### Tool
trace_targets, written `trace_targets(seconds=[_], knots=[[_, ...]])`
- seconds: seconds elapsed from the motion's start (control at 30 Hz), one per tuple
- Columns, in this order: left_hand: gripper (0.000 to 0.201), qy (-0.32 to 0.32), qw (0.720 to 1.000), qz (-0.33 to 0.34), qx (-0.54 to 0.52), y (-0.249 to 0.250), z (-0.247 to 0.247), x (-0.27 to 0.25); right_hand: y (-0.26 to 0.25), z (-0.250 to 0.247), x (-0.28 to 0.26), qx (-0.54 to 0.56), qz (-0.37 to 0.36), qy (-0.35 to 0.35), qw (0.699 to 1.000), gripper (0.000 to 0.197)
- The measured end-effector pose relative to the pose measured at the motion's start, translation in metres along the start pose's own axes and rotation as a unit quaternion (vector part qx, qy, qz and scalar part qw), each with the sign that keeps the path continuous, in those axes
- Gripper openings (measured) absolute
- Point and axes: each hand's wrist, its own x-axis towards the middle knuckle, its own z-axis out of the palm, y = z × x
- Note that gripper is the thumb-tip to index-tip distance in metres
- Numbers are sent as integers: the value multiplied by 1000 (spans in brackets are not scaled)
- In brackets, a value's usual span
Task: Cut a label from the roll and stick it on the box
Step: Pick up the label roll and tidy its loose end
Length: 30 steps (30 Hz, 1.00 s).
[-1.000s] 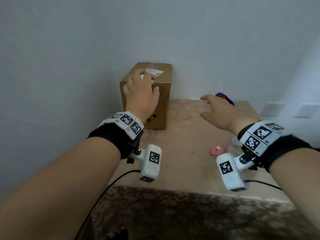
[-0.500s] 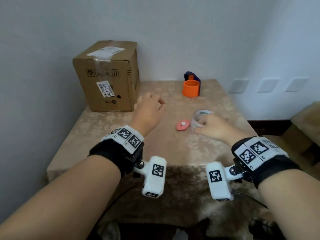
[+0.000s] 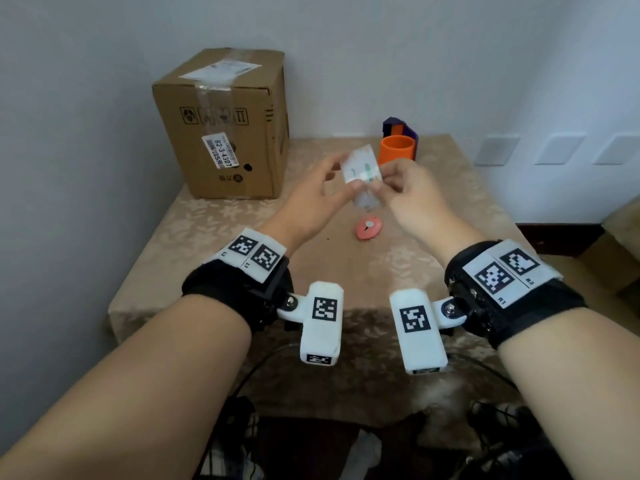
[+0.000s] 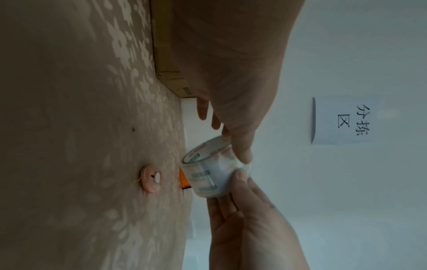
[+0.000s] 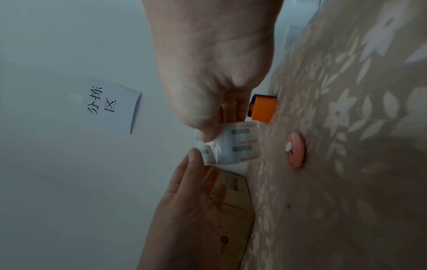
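Note:
The brown cardboard box (image 3: 221,123) stands at the table's back left, with a white label on its top and another on its front. Both hands hold the white label roll (image 3: 362,171) in the air above the table's middle. My left hand (image 3: 341,176) grips it from the left, thumb on the near side. My right hand (image 3: 386,176) pinches it from the right. The left wrist view shows the roll (image 4: 208,171) between the two thumbs. In the right wrist view the roll (image 5: 231,146) has green printed marks. A small pink round cutter (image 3: 369,228) lies on the table under the roll.
An orange cup (image 3: 397,150) stands behind the hands, with a purple object (image 3: 403,124) behind it at the wall. The table (image 3: 207,254) has a beige flowered cloth and sits in a corner. A paper sign (image 4: 342,120) hangs on the wall.
My left hand left the box top and came to the middle. My right hand took the roll from the table and raised it; both hands now hold it.

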Motion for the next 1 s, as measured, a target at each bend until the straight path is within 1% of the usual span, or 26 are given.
trace_targets(seconds=[0.1, 0.17, 0.33, 0.4, 0.5, 0.57, 0.63, 0.7, 0.77, 0.93, 1.0], knots=[[42, 53, 997, 8, 49, -2, -1, -2, -1, 6, -4, 18, 14, -16, 1000, 18], [34, 75, 996, 10, 55, -5, -2, -3, -2, 7, -5, 25, 15, -21, 999, 19], [6, 93, 994, 26, 46, -4, 0, -2, 0, 10, -6, 35, 16, -27, 999, 14], [6, 92, 995, 28, 38, -3, 0, -2, 1, 10, -6, 34, 12, -31, 999, 14], [20, 71, 997, 11, 17, -4, -3, -2, 0, 8, -5, 71, 10, -33, 997, 12], [26, 40, 998, -24, -37, -3, -7, -3, 0, 5, -4, 107, 5, -34, 994, 13], [25, 9, 991, -61, -118, -1, -11, -4, 0, 3, -4, 133, -1, -38, 990, 19], [23, -15, 980, -96, -176, -1, -16, -5, 0, 2, -5, 155, -5, -44, 987, 25], [17, -29, 970, -107, -214, -2, -21, -6, -1, 2, -6, 172, -5, -43, 984, 27], [18, -35, 966, -111, -230, -2, -26, -8, -3, 3, -4, 208, 6, -48, 977, 23], [14, -42, 964, -118, -236, 2, -25, -8, -3, 4, -3, 217, 7, -47, 975, 23]])
